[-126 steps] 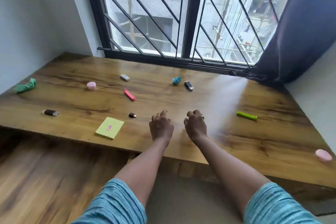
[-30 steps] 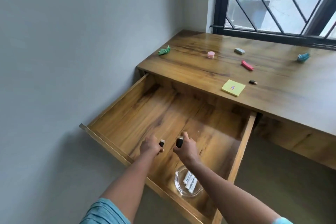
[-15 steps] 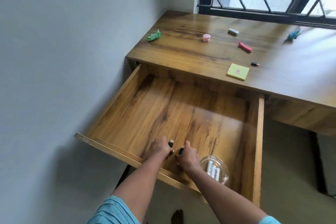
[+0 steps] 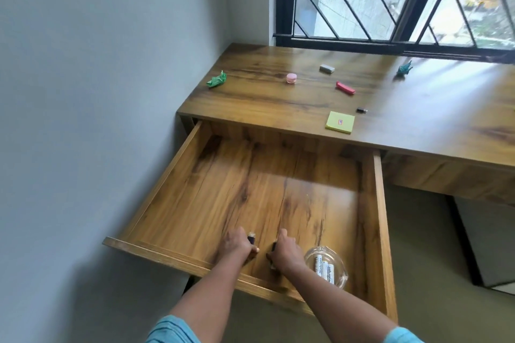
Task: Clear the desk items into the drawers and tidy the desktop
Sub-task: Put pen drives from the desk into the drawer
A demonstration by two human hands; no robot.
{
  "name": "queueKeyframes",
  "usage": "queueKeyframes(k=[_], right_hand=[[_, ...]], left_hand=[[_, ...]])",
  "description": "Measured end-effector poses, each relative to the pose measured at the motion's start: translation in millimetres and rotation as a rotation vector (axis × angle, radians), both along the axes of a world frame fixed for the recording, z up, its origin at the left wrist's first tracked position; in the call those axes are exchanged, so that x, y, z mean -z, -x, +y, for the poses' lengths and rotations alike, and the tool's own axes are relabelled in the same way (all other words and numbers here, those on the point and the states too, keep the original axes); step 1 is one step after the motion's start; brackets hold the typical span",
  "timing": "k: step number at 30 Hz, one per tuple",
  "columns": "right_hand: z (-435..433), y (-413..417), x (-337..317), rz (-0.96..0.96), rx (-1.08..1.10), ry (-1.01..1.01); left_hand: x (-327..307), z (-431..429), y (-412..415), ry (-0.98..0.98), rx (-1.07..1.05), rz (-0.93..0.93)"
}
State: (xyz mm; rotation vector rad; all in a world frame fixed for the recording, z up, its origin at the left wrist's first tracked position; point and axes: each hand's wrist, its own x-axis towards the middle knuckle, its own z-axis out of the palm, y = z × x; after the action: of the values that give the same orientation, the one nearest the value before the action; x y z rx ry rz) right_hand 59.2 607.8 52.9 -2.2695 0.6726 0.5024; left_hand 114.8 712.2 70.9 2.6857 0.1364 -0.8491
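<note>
The wooden drawer (image 4: pixel 178 172) stands pulled out under the desk's left end. Both my hands are low inside it near the front wall. My left hand (image 4: pixel 234 248) is shut on a small dark flash drive (image 4: pixel 251 238) with a silver tip. My right hand (image 4: pixel 284 255) is shut on another small dark drive (image 4: pixel 273 246), mostly hidden by the fingers. On the desktop (image 4: pixel 418 131) lie a yellow sticky-note pad (image 4: pixel 340 122), a tiny dark drive (image 4: pixel 361 110), a red clip (image 4: pixel 345 88), a grey eraser (image 4: pixel 326 68), a pink jar (image 4: pixel 291 78) and a green paper wad (image 4: pixel 216 80).
A clear glass dish (image 4: pixel 338 280) holding batteries sits in the drawer's front right corner, beside my right hand. A teal paper crane (image 4: pixel 404 68) rests near the barred window. The grey wall runs close along the drawer's left side. A white cabinet (image 4: pixel 487 245) stands under the desk at right.
Since four seconds ago the drawer was opened and both hands took small drives from the desktop. In the last second my hands sank lower toward the drawer floor beside the glass dish.
</note>
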Motion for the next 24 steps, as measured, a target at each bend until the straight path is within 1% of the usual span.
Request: queueKeyframes(k=[2, 4, 8, 11, 15, 19, 24], right_hand=[[-4, 0, -4, -0.038, -0.048, 0.05], [-11, 0, -12, -0.08, -0.08, 0.108], [-33, -4, -31, -0.207, 0.008, 0.127], [-62, 0, -49, -0.311, 0.095, 0.147], [-113, 8, -71, -0.438, 0.182, 0.18], [-175, 19, -87, -0.448, 0.231, 0.25], [-257, 35, -101, -0.418, 0.279, 0.288]], left_hand=[[-5, -4, -2, -0.004, -0.022, -0.02], [-14, -11, -4, -0.021, -0.023, -0.097], [-30, -44, -7, -0.053, 0.035, -0.286], [-40, -81, -4, 0.019, 0.093, -0.403], [-51, -140, 8, 0.143, 0.155, -0.487], [-60, -206, 20, 0.25, 0.177, -0.524], [-70, -284, 33, 0.255, 0.219, -0.577]])
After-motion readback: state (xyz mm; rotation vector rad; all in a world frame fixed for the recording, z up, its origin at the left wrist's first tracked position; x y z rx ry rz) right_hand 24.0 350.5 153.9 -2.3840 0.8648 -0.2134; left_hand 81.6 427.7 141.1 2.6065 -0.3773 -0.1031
